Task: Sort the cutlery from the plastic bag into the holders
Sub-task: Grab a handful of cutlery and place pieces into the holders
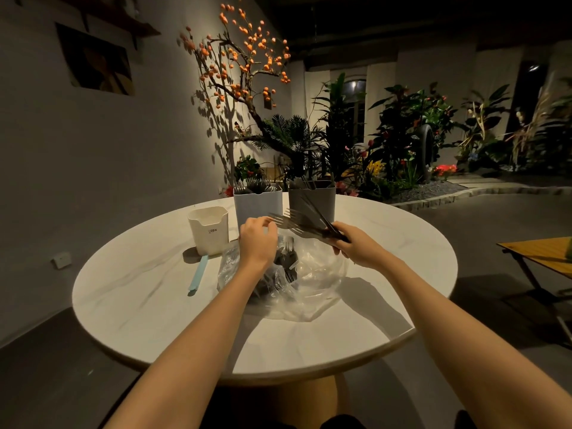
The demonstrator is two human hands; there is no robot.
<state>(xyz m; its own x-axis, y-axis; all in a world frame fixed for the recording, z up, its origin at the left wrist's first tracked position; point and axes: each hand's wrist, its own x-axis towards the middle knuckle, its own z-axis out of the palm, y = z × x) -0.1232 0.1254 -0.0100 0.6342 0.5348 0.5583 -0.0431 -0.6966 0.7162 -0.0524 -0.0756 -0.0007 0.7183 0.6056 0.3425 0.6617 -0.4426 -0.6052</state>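
Note:
A clear plastic bag (312, 283) lies crumpled in the middle of the round white table (154, 305), with dark cutlery (286, 258) still inside it. My right hand (356, 246) grips a bunch of several forks (297, 222) by their handles, tines pointing left above the bag. My left hand (258, 239) hovers over the bag's left side, its fingers curled near the fork tines; whether it touches them I cannot tell. Behind stand three holders: a white one (209, 229), a light blue one (257, 202) holding cutlery, and a grey one (312, 198) holding cutlery.
A light blue utensil (198, 275) lies flat on the table left of the bag. Beyond the table are a wall, a decorative tree with orange fruits and many plants. A wooden folding table (538, 255) stands at the right.

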